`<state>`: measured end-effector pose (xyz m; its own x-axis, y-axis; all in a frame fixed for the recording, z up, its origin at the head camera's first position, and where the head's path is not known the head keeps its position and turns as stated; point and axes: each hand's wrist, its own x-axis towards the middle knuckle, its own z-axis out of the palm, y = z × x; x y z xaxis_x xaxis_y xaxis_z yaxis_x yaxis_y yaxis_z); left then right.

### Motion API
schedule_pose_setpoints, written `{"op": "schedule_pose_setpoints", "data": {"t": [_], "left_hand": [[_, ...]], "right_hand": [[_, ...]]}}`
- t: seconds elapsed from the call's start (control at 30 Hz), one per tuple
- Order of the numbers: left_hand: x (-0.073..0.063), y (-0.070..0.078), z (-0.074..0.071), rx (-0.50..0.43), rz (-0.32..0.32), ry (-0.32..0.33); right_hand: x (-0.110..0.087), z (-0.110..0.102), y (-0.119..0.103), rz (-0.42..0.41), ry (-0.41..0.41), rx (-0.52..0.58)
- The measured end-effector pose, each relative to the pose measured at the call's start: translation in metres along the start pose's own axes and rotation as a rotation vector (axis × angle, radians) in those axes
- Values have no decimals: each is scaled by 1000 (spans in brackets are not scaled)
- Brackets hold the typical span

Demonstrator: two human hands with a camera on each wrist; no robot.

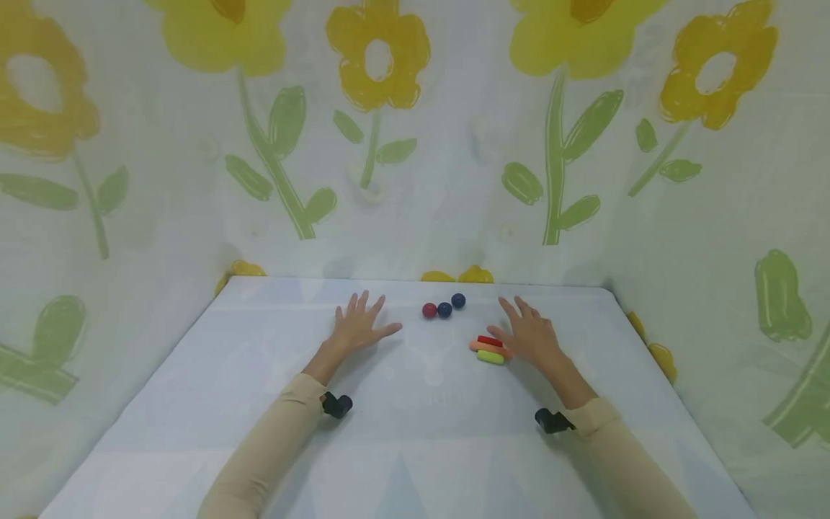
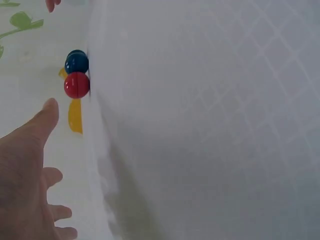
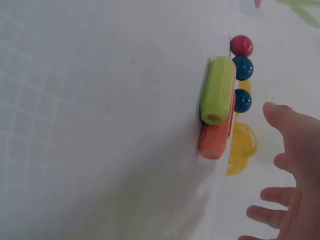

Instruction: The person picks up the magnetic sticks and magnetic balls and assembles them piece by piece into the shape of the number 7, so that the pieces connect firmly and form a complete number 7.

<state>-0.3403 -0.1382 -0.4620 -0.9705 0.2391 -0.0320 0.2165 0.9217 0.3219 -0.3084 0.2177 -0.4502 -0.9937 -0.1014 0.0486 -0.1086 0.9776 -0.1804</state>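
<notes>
My left hand [image 1: 354, 329] is spread with straight fingers over the left part of the table, holding nothing. To its right sit a red ball [image 1: 429, 311] and a dark blue ball [image 1: 444, 310] side by side, with a second dark blue ball [image 1: 458, 300] just behind them. My right hand [image 1: 533, 336], fingers apart and also holding nothing, is beside three short rods. These are a yellow-green ridged rod [image 3: 218, 90], an orange rod [image 3: 214, 140] and a red rod [image 1: 490, 340], lying close together. In the head view its thumb points toward the rods.
A white table [image 1: 415, 404] with a pale pattern lies under both hands. Behind it and at both sides hangs a white cloth [image 1: 428, 144] printed with yellow flowers. Small black cameras are worn at the left wrist [image 1: 337, 405] and right wrist [image 1: 552, 421], below the beige sleeves.
</notes>
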Motion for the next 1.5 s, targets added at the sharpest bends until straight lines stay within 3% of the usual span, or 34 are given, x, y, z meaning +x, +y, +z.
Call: {"op": "schedule_pose_setpoints", "data": {"t": [0.2, 0.6, 0.8, 0.97, 1.5], "left_hand": [[3, 5, 3, -7, 7, -37], [5, 16, 5, -53, 38, 7], [8, 22, 6, -93, 32, 26], [13, 26, 8, -108, 66, 47], [22, 33, 13, -160, 83, 38]], "right_hand": [[-8, 4, -3, -29, 23, 11], [-23, 6, -12, -88, 130, 39], [-29, 5, -17, -120, 129, 127], [-31, 8, -16, -162, 130, 162], [-30, 15, -26, -158, 45, 154]]}}
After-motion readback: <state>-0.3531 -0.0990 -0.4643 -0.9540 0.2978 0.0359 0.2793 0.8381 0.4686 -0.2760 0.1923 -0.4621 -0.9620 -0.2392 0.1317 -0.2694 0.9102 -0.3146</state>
